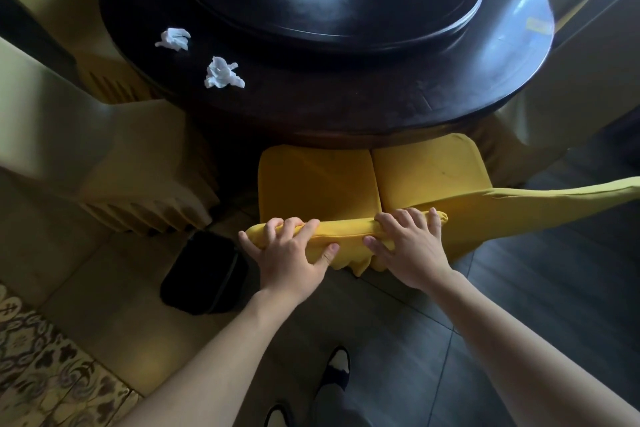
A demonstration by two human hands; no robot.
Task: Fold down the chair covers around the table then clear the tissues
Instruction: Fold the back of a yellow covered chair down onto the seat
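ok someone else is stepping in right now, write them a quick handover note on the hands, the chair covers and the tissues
Left hand: gripping the left end of the yellow chair cover, bunched along the chair's top edge.
Right hand: pressed on the right end of the same bunched cover, fingers over the top.
Things: this chair is pushed in at the round dark table. Two crumpled tissues lie on the table's left side, untouched. Black bin on the floor, left of the chair.
Done: this cover is gathered at the top, not yet pulled down.
Left: fold this cover down, check the pale covered chairs beside it, then clear both tissues.
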